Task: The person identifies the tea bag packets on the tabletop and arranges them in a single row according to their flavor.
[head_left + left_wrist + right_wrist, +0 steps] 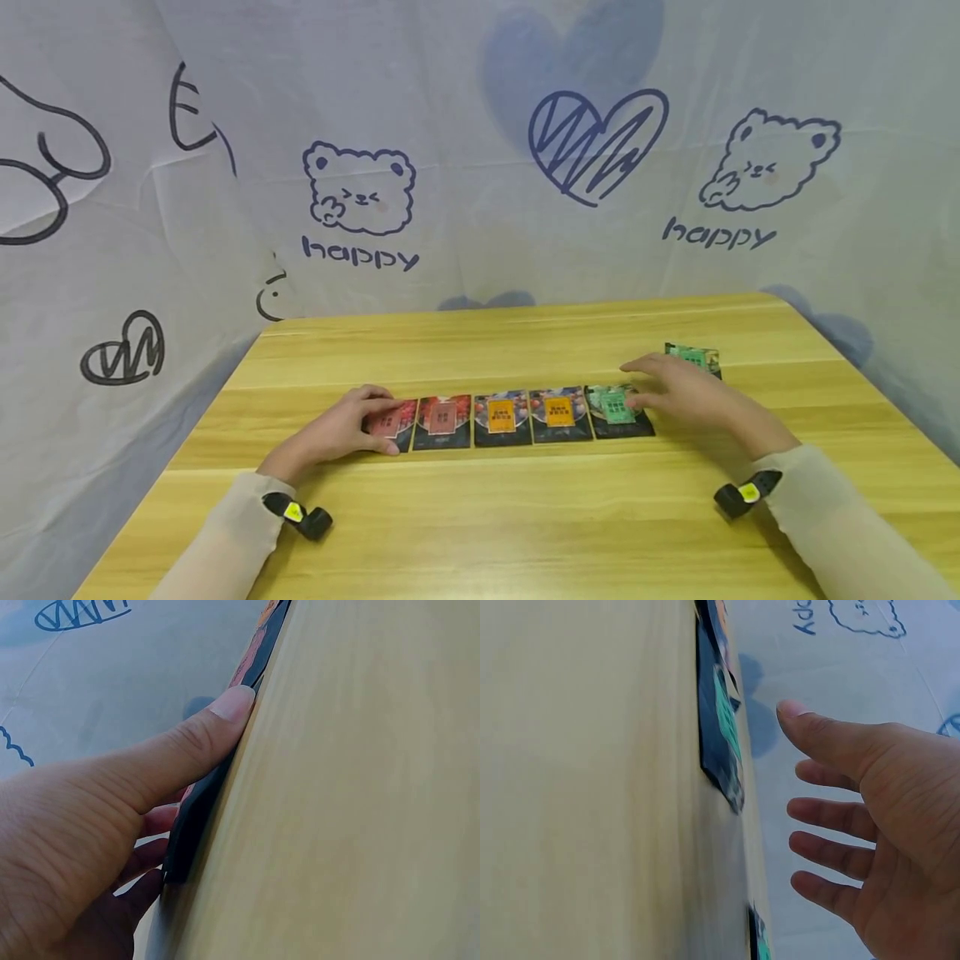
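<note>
A row of flat food packets lies across the wooden table. My left hand [336,427] rests on the leftmost red packet [390,423], its thumb along the near edge and its fingers at the left side. Beside that lies a second red packet [443,421], then two with orange labels, a left one [502,417] and a right one [558,413]. At the row's right end is a green-labelled packet [611,408]. My right hand [686,396] hovers by it, fingers spread and nothing held. Behind that hand lies another green packet [693,357], partly hidden.
The wooden table [480,517] reaches back to a pale cloth backdrop [465,167] printed with bears and hearts. Black straps with small devices sit on both wrists, the left strap [294,512] and the right strap [748,493].
</note>
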The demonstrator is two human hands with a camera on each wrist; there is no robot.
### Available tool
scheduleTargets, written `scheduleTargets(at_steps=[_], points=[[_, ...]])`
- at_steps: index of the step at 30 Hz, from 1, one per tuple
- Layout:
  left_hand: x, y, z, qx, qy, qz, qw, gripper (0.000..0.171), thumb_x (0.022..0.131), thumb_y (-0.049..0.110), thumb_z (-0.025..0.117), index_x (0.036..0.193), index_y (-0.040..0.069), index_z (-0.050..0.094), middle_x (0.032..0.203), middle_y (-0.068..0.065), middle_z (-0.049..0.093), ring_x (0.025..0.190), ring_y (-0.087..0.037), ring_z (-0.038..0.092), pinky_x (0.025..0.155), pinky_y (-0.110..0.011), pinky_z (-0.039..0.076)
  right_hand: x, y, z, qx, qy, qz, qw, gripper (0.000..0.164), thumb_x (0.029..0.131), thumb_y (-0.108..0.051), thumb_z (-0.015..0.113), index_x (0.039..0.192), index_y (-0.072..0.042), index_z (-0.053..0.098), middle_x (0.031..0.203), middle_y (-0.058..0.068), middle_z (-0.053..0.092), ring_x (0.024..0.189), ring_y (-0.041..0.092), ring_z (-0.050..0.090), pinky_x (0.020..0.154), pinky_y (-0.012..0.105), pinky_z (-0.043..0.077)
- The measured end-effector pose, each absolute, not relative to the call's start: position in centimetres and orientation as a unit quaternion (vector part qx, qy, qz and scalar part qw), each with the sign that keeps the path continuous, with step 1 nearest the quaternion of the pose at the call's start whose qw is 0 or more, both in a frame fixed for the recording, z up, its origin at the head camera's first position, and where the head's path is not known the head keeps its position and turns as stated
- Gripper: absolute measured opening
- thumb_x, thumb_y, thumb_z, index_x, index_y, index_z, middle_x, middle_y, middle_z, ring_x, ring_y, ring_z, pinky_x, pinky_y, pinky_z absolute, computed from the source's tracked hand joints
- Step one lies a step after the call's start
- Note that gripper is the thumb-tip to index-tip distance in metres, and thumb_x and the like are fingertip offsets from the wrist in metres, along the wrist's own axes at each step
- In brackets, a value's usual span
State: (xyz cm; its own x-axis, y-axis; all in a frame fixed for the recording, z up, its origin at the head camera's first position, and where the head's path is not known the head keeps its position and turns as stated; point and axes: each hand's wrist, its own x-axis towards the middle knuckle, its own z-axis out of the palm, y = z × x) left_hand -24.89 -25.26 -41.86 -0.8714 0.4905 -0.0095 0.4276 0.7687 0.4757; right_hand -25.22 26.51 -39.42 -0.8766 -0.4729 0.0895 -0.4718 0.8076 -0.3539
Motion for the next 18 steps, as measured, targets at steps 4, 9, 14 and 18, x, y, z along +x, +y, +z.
scheduleTargets(at_steps=[4,9,14,18], points=[[-24.9,-25.2,-41.9,0.245,0.938,0.235,0.066,0.083,0.075,0.053,0.079,0.141,0.008,0.055,0.141,-0.016,0.042,0.129,-0.038,0.039,0.103,-0.055,0.036,-25.6,27.4,-39.3,-0.235,0.954,-0.185,-0.013,0.058,0.093,-0.038,0.067,0.139,-0.004,0.054,0.136,0.022,0.053,0.127,0.048,0.043,0.101,0.063,0.034],[-24.8,-25.2,-42.0,0.244,0.938,0.237,0.067,0.083,0.075,0.054,0.079,0.141,0.008,0.055,0.141,-0.015,0.042,0.129,-0.037,0.039,0.103,-0.055,0.036,-26.2,28.5,-39.6,-0.219,0.960,-0.173,-0.018,0.062,0.094,-0.041,0.064,0.141,-0.003,0.051,0.139,0.026,0.049,0.129,0.050,0.039,0.102,0.065,0.031],[-24.7,-25.2,-42.1,0.244,0.937,0.239,0.067,0.083,0.075,0.054,0.078,0.140,0.008,0.055,0.141,-0.015,0.042,0.129,-0.036,0.039,0.103,-0.054,0.035,-26.6,29.9,-39.8,-0.202,0.963,-0.177,-0.022,0.070,0.095,-0.048,0.059,0.146,-0.002,0.044,0.144,0.028,0.041,0.131,0.050,0.035,0.104,0.064,0.028],[-24.7,-25.2,-42.2,0.247,0.937,0.239,0.064,0.083,0.075,0.055,0.078,0.140,0.008,0.055,0.141,-0.015,0.042,0.129,-0.036,0.039,0.103,-0.054,0.036,-27.0,31.1,-40.2,-0.196,0.962,-0.187,-0.021,0.078,0.094,-0.055,0.057,0.151,-0.005,0.037,0.150,0.029,0.031,0.135,0.052,0.027,0.104,0.067,0.024]])
